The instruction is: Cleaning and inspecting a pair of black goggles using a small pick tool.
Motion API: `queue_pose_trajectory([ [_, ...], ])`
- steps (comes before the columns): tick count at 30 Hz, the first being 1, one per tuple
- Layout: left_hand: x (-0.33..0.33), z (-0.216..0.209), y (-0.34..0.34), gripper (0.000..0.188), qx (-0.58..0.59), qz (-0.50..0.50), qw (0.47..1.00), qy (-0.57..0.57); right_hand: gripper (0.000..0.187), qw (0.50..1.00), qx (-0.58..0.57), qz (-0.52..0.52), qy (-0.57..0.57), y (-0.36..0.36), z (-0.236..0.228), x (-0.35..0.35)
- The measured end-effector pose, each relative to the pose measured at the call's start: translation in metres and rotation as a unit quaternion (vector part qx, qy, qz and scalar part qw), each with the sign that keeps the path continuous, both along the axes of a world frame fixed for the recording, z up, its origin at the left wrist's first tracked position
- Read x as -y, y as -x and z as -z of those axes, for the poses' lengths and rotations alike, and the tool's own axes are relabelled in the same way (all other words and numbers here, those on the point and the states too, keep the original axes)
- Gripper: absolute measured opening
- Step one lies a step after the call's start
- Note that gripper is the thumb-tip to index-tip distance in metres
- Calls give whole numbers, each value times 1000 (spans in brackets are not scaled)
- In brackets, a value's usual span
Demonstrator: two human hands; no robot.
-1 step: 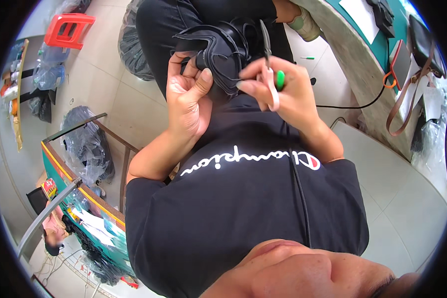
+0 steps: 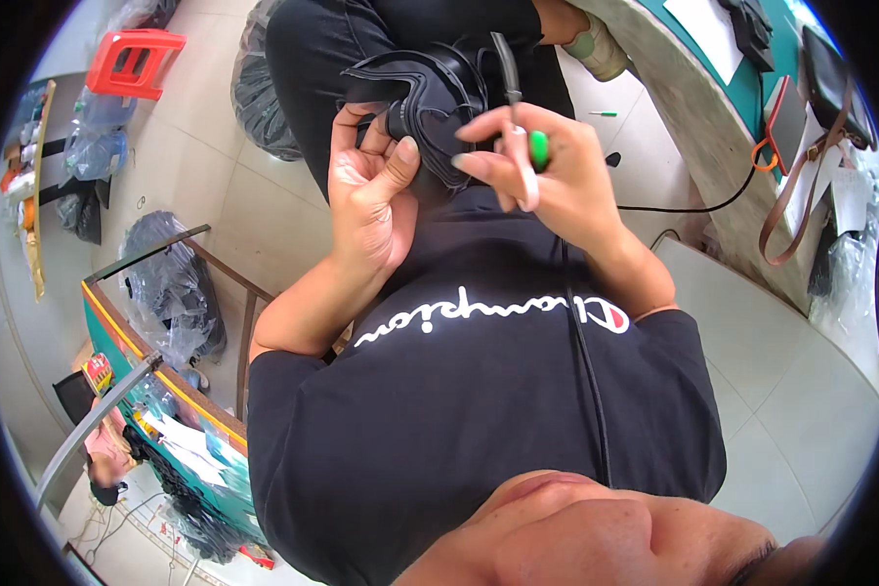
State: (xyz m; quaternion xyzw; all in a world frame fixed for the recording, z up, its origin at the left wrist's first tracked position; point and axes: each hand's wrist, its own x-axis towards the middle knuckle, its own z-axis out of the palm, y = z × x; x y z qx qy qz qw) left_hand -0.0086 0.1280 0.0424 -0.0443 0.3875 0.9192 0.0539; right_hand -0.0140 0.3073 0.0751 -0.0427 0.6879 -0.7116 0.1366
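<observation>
My left hand (image 2: 373, 186) grips a black, layered curved piece (image 2: 428, 117) with raised edges, thumb on its near side and fingers behind. The piece looks like part of a shoe or bag; its exact kind is unclear. It rests over my lap, against dark trousers. Close to its right edge, my right hand (image 2: 547, 166) is closed around scissors (image 2: 507, 73) with a pale pink handle. Their grey blades point away from me. A bright green object (image 2: 538, 150) shows between the fingers of that hand; I cannot make out what it is.
A red plastic stool (image 2: 135, 63) stands far left on the tiled floor. Plastic-wrapped bundles (image 2: 171, 283) lie nearer on the left, beside a green-topped table (image 2: 181, 430). On the right is another table (image 2: 679, 68) with a brown strap (image 2: 801, 215). A person (image 2: 109, 449) is at lower left.
My right hand has shifted slightly left, and the scissors' blades now tilt further left. My left hand and the black piece stay nearly in place.
</observation>
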Motion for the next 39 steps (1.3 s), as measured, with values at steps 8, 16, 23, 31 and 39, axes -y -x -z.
queue_pose_trajectory([
  [8,4,0,0,53,-13,23,999,40,17,998,1,-65,10,18,-2,13],
  [16,4,1,2,60,17,126,992,-7,13,997,-53,-42,22,37,7,-6],
  [23,10,-2,0,66,44,159,986,-34,15,944,-207,187,-176,55,6,-38],
  [31,30,-4,8,83,76,262,958,-92,14,906,-168,280,-269,24,-7,-111],
  [39,51,13,23,104,45,306,911,-273,38,835,-96,276,-466,44,-6,-178],
])
